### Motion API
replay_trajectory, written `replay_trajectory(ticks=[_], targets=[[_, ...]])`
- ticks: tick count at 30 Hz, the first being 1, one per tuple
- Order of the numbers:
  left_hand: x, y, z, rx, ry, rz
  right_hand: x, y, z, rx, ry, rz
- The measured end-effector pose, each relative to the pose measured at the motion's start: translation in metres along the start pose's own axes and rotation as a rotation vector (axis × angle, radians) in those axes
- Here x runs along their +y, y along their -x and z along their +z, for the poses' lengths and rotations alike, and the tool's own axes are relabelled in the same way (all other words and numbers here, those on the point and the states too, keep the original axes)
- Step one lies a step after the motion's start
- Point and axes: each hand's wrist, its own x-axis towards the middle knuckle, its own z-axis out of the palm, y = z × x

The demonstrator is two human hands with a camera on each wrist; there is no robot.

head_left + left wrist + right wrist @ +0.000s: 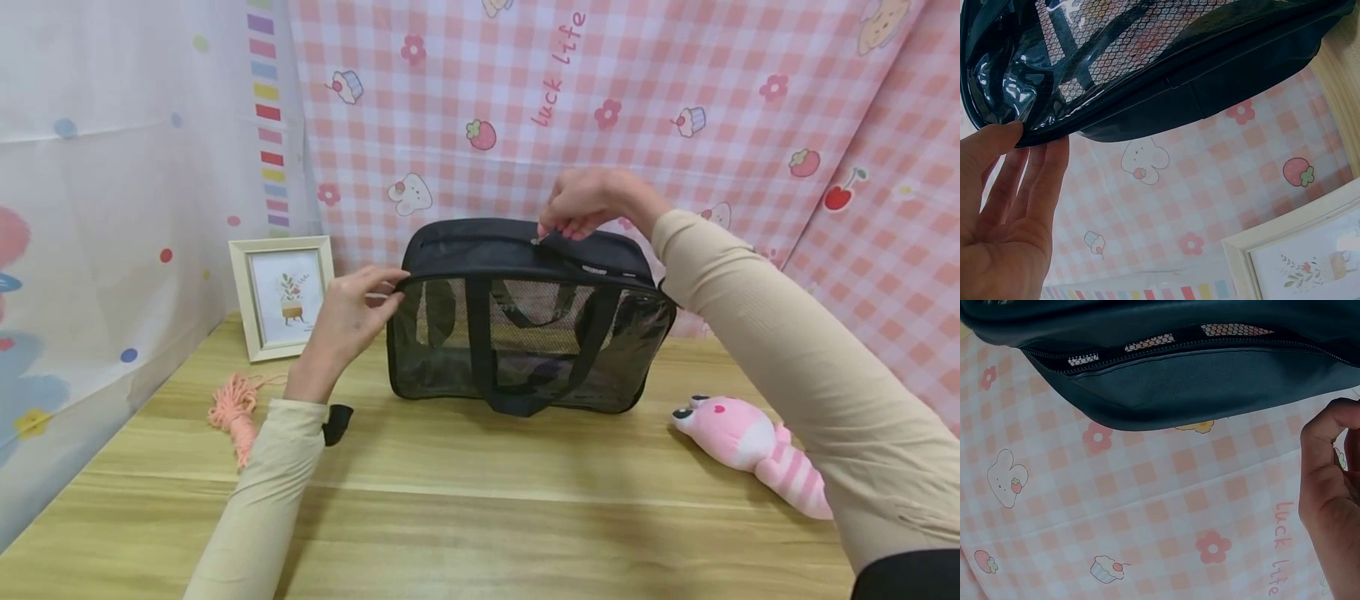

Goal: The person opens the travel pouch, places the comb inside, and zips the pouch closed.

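Note:
A black bag [442,358] with see-through panels, mesh and black carry straps stands upright on the table. At its upper left corner, my left hand [356,308] pinches the piped edge; the left wrist view shows the thumb on the clear panel and the fingers [1047,169] beneath the rim. Over the bag's top, my right hand [585,204] pinches a small zipper pull [537,241] near the middle. To the right of the pull, the zipper [1185,341] gapes, with mesh showing through the slit. In the right wrist view the right hand's fingertips are partly cut off.
A white picture frame [325,250] stands left of the bag. Peach cord [236,417] lies bundled near the left forearm, beside a small black object [337,423]. A pink plush toy [738,437] lies at the right, next to the right sleeve. Checked cloth [450,100] hangs behind.

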Motion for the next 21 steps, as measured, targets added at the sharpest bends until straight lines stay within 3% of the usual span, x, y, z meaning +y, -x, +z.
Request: replay_trajectory(ticks=[21], targets=[[0.0002,0.0002,-0.0003,-0.005,-0.003,-0.008,0.0037,-0.0007,-0.0008,-0.018,-0.02,-0.015]])
